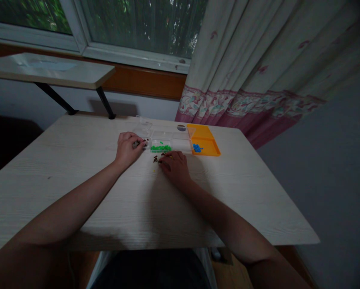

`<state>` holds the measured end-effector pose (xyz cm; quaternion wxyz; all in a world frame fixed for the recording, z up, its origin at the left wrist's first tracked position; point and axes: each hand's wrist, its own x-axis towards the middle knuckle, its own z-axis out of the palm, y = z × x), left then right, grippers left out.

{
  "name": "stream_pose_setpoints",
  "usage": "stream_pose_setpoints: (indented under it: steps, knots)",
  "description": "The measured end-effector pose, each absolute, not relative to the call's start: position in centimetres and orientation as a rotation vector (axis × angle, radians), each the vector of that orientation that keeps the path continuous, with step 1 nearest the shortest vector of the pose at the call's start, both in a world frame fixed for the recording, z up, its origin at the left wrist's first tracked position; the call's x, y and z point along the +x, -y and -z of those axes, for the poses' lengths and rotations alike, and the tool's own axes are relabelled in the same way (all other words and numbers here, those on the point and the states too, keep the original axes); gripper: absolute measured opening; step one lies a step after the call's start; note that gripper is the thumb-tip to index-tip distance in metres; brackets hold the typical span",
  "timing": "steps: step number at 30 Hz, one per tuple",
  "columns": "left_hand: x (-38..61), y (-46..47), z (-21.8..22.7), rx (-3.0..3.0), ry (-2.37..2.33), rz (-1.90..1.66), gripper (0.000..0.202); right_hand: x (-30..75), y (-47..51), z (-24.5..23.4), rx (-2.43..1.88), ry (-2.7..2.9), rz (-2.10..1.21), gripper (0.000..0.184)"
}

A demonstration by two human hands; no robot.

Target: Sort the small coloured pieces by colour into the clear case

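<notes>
Pieces near fingers, orange box, curtain beyond

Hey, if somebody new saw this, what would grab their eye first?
Probably the open orange box beyond the right hand, holding small blue pieces. Then the bright green pieces in a clear box just right of the left hand. Dark brown bits lie left of the right hand.

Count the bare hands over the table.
2: the left hand, left of the green pieces, and the right hand, beside small brown pieces on the table.
</notes>
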<state>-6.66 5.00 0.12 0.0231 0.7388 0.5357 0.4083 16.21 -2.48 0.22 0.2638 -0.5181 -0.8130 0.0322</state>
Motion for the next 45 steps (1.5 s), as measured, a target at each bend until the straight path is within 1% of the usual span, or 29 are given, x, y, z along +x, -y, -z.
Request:
stream_pose_setpoints:
  steps: [8, 18, 27, 31, 35, 39, 45]
  knots:
    - [-6.6, -5.2, 0.0, 2.258, -1.684, -1.270, 0.021, 16.2, 2.4, -0.2, -1.398, 2.183, -0.101, 0.015]
    - [-6.8, -5.4, 0.6, 2.270, -1.714, -1.257, 0.024, 16.6, 1.8, -0.1, -1.377, 2.052, -0.214, 0.011]
    - [-6.8, -5.3, 0.3, 2.319, -1.693, -1.346, 0.029, 17.0, 1.2, 0.2, -1.231, 1.926, -0.270, 0.010]
    - [-6.2, -4.3, -0.6, 2.465, -1.522, -1.307, 0.026, 17.0, 1.2, 0.2, -1.244, 1.880, -0.310, 0.010]
    - [-5.2, -2.9, -1.3, 2.634, -1.246, -1.164, 0.024, 17.2, 1.1, 0.4, -1.257, 1.859, -0.340, 0.010]
    - [-4.1, -1.9, -1.2, 2.756, -1.022, -1.005, 0.029, 17.3, 1.0, 0.5, -1.207, 1.826, -0.387, 0.010]
    - [-3.6, -1.4, -1.2, 2.800, -0.969, -0.959, 0.031, 17.2, 1.0, 0.5, -1.179, 1.806, -0.425, 0.010]
